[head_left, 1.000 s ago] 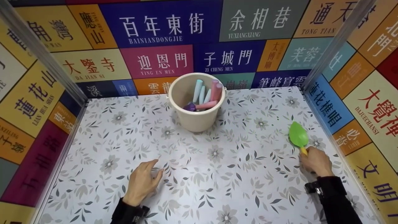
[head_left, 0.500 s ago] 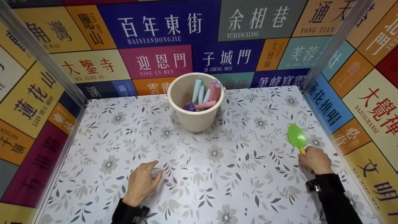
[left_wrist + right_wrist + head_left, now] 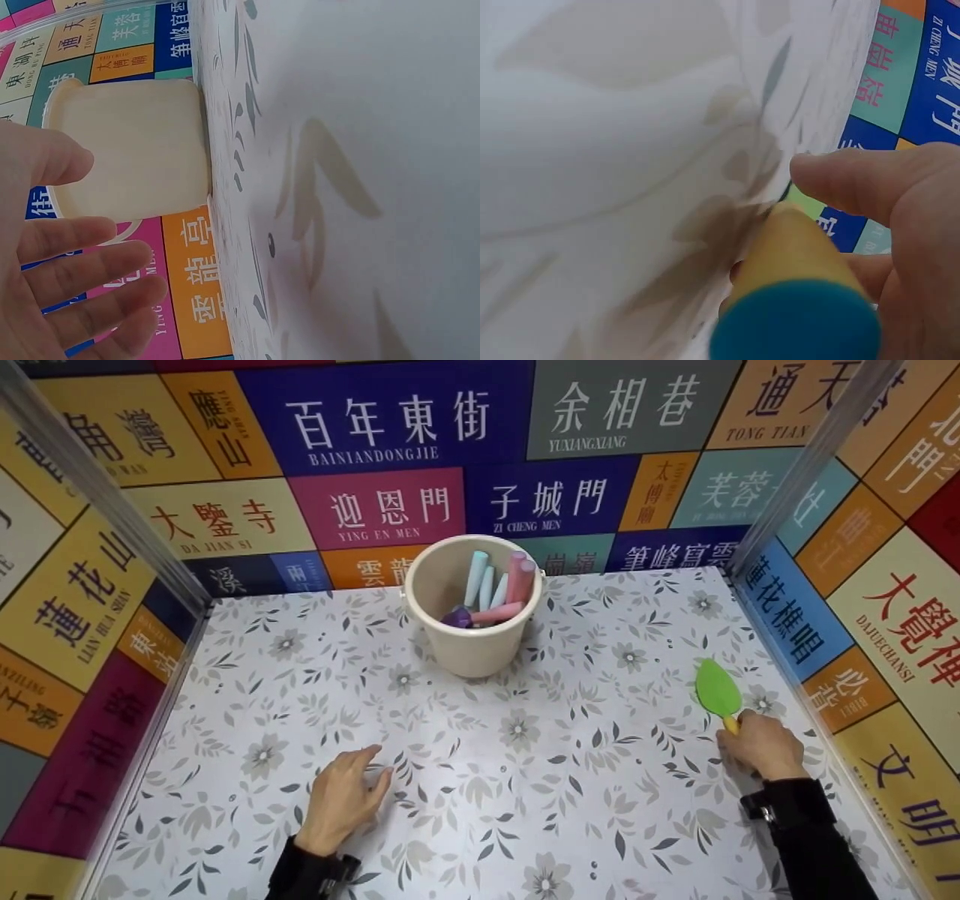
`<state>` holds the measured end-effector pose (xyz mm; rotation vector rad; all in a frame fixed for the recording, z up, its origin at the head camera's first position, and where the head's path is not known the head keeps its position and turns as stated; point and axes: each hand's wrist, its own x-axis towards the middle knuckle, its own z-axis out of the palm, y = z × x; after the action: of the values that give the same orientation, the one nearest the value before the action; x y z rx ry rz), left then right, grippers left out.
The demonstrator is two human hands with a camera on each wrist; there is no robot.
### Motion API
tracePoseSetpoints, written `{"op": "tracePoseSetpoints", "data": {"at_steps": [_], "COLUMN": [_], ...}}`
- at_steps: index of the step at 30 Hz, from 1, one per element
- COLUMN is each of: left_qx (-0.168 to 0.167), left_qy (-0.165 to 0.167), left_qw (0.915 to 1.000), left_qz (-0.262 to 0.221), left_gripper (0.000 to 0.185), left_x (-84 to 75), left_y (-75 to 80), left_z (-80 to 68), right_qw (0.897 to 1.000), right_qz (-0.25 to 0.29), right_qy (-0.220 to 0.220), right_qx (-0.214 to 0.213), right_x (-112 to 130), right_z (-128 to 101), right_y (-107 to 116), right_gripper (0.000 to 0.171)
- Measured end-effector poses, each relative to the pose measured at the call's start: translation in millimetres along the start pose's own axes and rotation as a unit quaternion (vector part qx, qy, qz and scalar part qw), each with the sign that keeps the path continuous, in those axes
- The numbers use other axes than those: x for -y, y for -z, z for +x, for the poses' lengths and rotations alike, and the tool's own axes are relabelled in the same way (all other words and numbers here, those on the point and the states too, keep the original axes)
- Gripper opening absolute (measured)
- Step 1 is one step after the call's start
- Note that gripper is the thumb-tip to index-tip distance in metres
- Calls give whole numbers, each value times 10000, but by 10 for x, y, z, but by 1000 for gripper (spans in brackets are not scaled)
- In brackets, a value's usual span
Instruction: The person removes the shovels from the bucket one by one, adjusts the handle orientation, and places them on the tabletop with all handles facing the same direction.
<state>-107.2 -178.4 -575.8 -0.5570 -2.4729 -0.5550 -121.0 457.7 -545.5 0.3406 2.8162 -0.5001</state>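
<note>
**Right hand on toy shovel at right edge of desk; left hand idle**

Right hand [image 3: 759, 746] gripped the yellow handle [image 3: 799, 247] of a toy shovel [image 3: 718, 690], fingers and thumb curled round it. The shovel's green blade lay flat on the desk [image 3: 570, 780], pointing away from the person, near the right wall. In the right wrist view a blue end cap [image 3: 795, 322] showed at the butt of the handle, with the thumb [image 3: 855, 180] lying over the handle's far part.

Left hand [image 3: 341, 799] rested palm-down on the desk at lower left, fingers loosely spread and relaxed, holding nothing. The left wrist view showed its fingers [image 3: 75, 262] extended, with the bucket beyond them and apart from them.

A cream bucket [image 3: 472, 649] stood upright at the back centre of the desk, close to the rear wall and well apart from both hands. Inside it leaned several chalk sticks [image 3: 499, 585]: pale blue, pink, and one purple piece low down.

Desk surface carried a grey floral pattern. Surrounding walls were covered in coloured sign panels [image 3: 375, 506] with Chinese characters
</note>
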Motion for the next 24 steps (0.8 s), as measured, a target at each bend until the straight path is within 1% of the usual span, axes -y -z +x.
{"op": "tracePoseSetpoints", "data": {"at_steps": [2, 4, 10, 13, 16, 19, 24], "left_qx": [-32, -96, -154, -169, -223, -266, -134], "left_qy": [-46, -98, -58, -43, -105, -164, -218], "left_qw": [10000, 9999, 9996, 9993, 9988, 9984, 9972], "left_qz": [-29, -58, -238, -324, -420, -481, -705], "left_gripper": [34, 34, 34, 34, 34, 33, 33], "left_x": [11, 18, -1, -40, -95, -157, -277], "left_y": [3, 5, -4, -21, -45, -74, -124], "left_z": [-2, 3, 61, 116, 185, 246, 313], "right_qw": [9999, 9993, 9939, 9897, 9842, 9752, 9484], "right_qz": [-67, -121, -30, 22, 77, 96, 46], "right_qy": [80, 192, 665, 932, 1241, 1627, 2406], "right_qx": [-111, -292, -883, -1085, -1262, -1497, -2065], "right_x": [15, 44, 259, 430, 637, 878, 1316], "right_z": [-11, -27, -65, -72, -80, -86, -73], "right_y": [29, 56, 164, 253, 358, 478, 669], "right_gripper": [59, 62, 56, 54, 51, 48, 40]}}
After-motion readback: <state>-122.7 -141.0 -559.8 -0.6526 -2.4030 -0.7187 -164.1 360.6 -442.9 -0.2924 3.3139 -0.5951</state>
